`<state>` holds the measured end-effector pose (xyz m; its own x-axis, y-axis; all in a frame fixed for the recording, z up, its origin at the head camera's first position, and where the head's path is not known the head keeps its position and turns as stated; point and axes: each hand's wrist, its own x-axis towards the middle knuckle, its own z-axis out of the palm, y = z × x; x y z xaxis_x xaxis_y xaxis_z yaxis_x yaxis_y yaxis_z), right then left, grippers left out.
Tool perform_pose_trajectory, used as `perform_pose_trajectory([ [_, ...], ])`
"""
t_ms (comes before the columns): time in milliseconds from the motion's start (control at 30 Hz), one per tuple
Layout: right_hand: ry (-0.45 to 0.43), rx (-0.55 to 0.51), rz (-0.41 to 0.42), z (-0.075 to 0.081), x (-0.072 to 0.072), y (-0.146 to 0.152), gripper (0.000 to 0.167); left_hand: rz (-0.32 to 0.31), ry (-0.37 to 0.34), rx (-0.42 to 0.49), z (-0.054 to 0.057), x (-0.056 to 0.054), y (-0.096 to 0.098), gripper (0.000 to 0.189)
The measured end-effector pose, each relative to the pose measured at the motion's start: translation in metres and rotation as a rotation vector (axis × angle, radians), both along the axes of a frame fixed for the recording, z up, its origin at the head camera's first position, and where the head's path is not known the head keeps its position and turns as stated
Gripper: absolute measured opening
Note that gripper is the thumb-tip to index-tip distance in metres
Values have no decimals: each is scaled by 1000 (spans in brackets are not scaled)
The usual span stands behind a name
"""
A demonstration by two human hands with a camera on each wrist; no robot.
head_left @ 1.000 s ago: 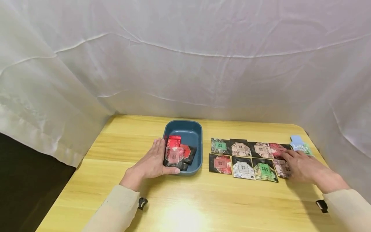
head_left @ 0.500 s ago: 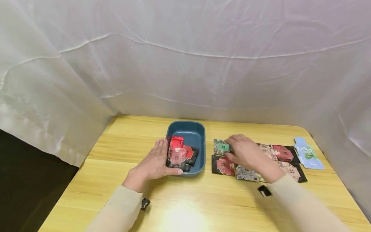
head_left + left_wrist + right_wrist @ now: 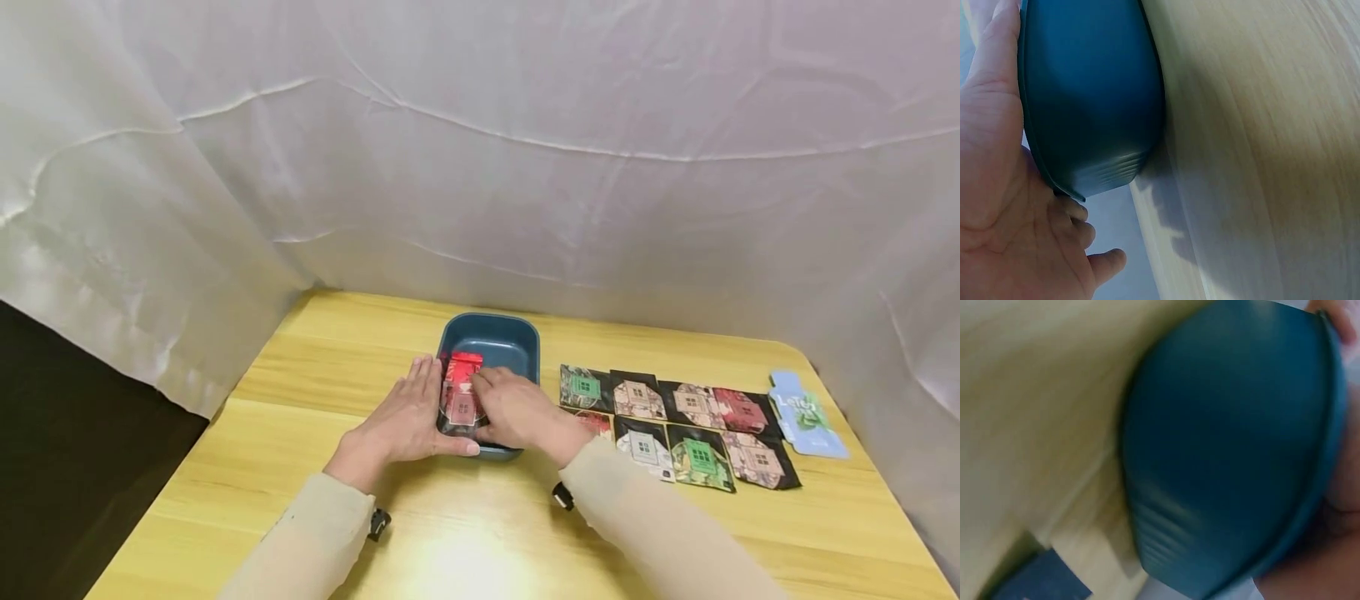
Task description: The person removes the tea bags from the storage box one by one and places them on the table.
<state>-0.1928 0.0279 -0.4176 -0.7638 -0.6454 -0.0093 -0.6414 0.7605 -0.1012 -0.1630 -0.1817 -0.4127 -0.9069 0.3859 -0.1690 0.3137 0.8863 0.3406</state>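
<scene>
A blue rectangular bin holds several small sachets, among them a red sachet and a black one with a pink label. Along the bin's left side lies my left hand, fingers straight, thumb at the near rim. The left wrist view shows its palm beside the bin's outer wall. My right hand reaches over the right rim into the bin, fingertips among the sachets. I cannot tell whether it pinches one. In the right wrist view, the bin's wall covers most of its fingers.
On the wooden table, right of the bin, several sachets lie in two rows, including a green-label sachet and a white-label one. A light-blue packet lies at their right end. A pale curtain hangs behind.
My right hand has moved left from the far end of the sachet rows, across them, and into the bin. The left hand stays at the bin's left side.
</scene>
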Motion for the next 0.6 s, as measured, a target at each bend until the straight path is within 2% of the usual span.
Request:
perform_pose_trajectory([
  [133, -13, 22, 11, -8, -1, -7, 97, -1, 5, -6, 0, 1, 0, 145],
  [300, -25, 36, 4, -12, -3, -11, 97, -9, 20, -9, -1, 1, 0, 146],
  [600, -54, 56, -59, -13, -4, -11, 101, -8, -24, 27, 0, -1, -3, 145],
])
